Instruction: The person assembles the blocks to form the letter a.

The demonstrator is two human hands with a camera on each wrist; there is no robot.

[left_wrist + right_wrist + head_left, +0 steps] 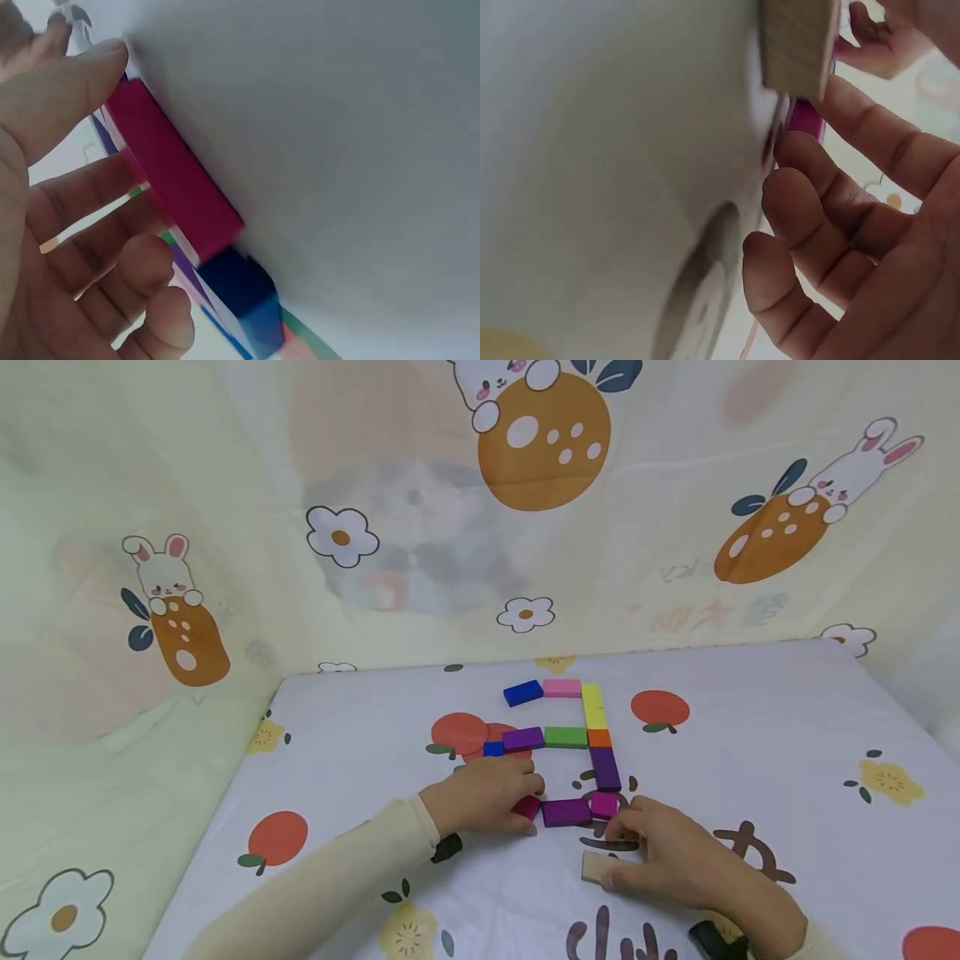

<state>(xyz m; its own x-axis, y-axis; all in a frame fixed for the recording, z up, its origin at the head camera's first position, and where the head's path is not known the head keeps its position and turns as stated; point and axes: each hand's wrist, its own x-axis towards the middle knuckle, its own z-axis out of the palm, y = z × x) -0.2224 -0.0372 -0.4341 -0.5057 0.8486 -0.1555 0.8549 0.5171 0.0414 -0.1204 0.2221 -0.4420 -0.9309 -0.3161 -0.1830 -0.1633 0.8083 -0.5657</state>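
My left hand [483, 795] pinches a magenta block [174, 169] between thumb and fingers, at the near left of a row of coloured blocks. In the left wrist view a dark blue block [246, 296] meets its far end. My right hand [678, 852] holds a plain wooden block [597, 867], seen up close as a pale wood block [799, 49] in the right wrist view. It is on the near side of a purple block [566, 812] and a small magenta block [603, 804]. My right middle, ring and little fingers curl loosely.
The row bends up the right side through a dark purple block [606, 768], an orange block [599, 738] and a yellow block [593, 706]. A green block [566, 737] branches left, and a pink block [562, 688] tops it. A patterned cloth [750, 718] covers the table.
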